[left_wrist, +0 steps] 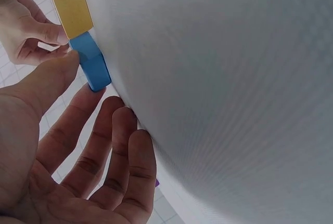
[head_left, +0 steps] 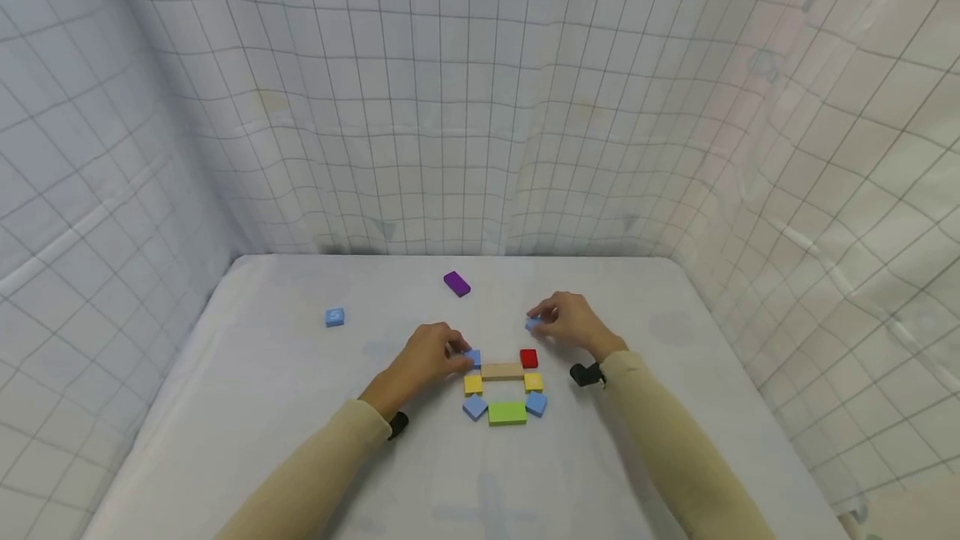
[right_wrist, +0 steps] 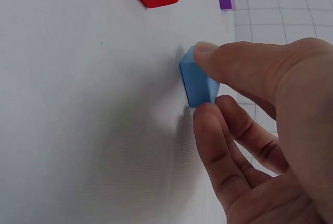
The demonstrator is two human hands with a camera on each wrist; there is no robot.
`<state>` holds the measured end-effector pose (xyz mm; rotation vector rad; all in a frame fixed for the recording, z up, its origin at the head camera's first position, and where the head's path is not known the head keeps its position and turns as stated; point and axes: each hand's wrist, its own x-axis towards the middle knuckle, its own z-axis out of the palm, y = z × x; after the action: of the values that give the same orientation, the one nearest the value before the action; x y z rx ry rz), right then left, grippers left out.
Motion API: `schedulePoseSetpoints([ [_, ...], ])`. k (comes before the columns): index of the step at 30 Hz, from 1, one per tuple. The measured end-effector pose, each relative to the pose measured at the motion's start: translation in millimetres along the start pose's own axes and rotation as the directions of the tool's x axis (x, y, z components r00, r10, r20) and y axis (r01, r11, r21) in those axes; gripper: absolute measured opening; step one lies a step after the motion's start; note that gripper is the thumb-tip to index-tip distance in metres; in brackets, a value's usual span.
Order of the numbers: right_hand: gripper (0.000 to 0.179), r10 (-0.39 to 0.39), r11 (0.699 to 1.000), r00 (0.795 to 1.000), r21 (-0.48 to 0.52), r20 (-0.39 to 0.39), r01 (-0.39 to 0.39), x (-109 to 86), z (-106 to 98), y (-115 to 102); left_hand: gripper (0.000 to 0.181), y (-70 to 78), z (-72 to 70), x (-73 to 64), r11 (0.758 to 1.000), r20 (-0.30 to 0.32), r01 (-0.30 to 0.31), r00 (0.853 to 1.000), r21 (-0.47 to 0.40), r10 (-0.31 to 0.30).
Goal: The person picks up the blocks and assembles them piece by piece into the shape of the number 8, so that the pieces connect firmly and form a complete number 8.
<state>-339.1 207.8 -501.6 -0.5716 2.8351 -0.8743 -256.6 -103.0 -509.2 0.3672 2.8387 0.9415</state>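
My left hand (head_left: 429, 358) pinches a blue block (head_left: 474, 357) between thumb and index finger, at the upper left of a group of blocks. In the left wrist view that blue block (left_wrist: 91, 63) lines up with a yellow block (left_wrist: 72, 8), and the other fingers are spread loosely beside it. Farther back and to the right, my right hand (head_left: 572, 323) holds another blue block (head_left: 532, 323) between thumb and fingertips. This blue block (right_wrist: 196, 82) stands tilted against the white tabletop in the right wrist view. A red block (head_left: 528, 358) sits just in front of the right hand.
A plain wooden block (head_left: 502, 372) spans between two yellow blocks (head_left: 473, 385) and the top pair. Nearer, a green block (head_left: 507, 413) lies between two angled blue blocks (head_left: 536, 403). A purple block (head_left: 457, 283) lies at the back; a blue block marked 5 (head_left: 334, 317) lies left.
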Motion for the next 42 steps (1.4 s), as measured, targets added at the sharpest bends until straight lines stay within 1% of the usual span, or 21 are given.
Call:
schedulePoseSetpoints([
  [5,0.027,0.017,0.999,1.000,0.030,0.013,-0.018,-1.4,5.2,1.2,0.021,-2.7,1.4,1.7,1.000,-0.003,-0.010,1.000,0.005,0.010],
  [10,0.021,0.032,0.998,0.999,0.052,0.019,-0.033,-2.4,10.3,1.8,0.020,-4.2,2.9,2.0,1.000,-0.016,-0.017,1.000,0.008,0.017],
  [21,0.019,0.028,0.998,1.000,0.060,0.014,-0.029,-5.6,15.3,2.3,0.020,-2.4,2.8,4.3,1.000,-0.013,-0.012,1.000,0.005,0.012],
  [28,0.021,0.010,0.997,0.999,0.080,0.033,-0.013,-9.4,17.4,-0.6,0.021,0.1,0.6,1.9,1.000,0.011,0.013,1.000,-0.001,-0.013],
  [35,0.020,-0.015,0.996,1.000,0.086,0.028,0.012,-10.5,18.9,-0.5,0.019,-1.1,-1.2,2.0,1.000,0.007,0.010,1.000,-0.008,-0.010],
  [42,0.021,-0.005,0.995,0.999,0.101,0.043,0.000,-11.9,17.5,-1.2,0.021,-2.3,-1.0,4.2,1.000,0.006,-0.004,1.000,-0.004,0.004],
])
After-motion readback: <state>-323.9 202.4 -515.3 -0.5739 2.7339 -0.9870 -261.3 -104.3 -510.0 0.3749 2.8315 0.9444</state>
